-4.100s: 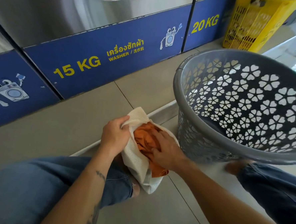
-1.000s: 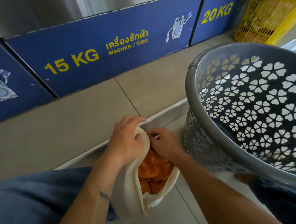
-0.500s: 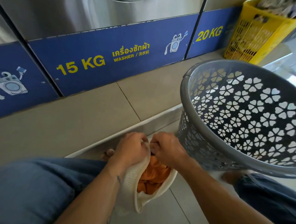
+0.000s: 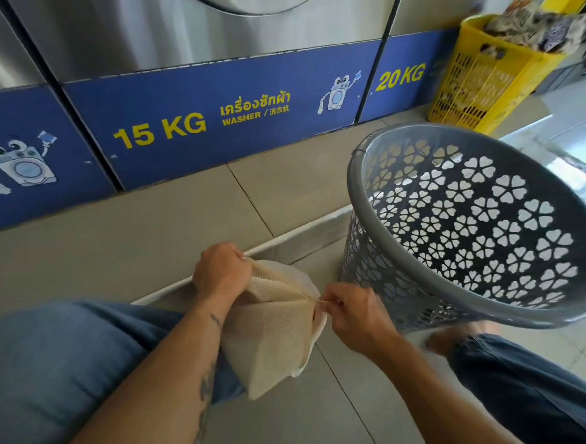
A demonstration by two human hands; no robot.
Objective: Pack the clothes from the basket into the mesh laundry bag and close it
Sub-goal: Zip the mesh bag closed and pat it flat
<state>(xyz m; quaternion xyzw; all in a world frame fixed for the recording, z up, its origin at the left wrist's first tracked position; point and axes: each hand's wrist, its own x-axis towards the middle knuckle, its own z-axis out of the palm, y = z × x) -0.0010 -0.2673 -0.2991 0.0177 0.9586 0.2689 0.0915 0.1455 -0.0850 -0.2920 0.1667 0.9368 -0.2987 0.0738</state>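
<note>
A cream mesh laundry bag (image 4: pixel 271 327) lies between my knees on the tiled floor. My left hand (image 4: pixel 220 272) grips the bag's gathered top at its far left corner. My right hand (image 4: pixel 351 314) pinches a small zipper pull or cord at the bag's right edge. The bag's mouth is drawn together and only a sliver of orange cloth shows at that edge. The grey plastic basket (image 4: pixel 378 261) with flower-shaped holes stands to the right, tilted toward me; no clothes show in the part of its inside that I can see.
Steel washers with blue panels (image 4: pixel 222 114) marked 15 KG and 20 KG line the far side behind a raised tiled step (image 4: pixel 146 233). A yellow basket (image 4: pixel 482 82) full of laundry stands at the back right. My blue-trousered knees flank the bag.
The bag's mouth was open with orange cloth showing; now it is drawn nearly shut. My right hand has moved from the far end of the mouth to the right edge.
</note>
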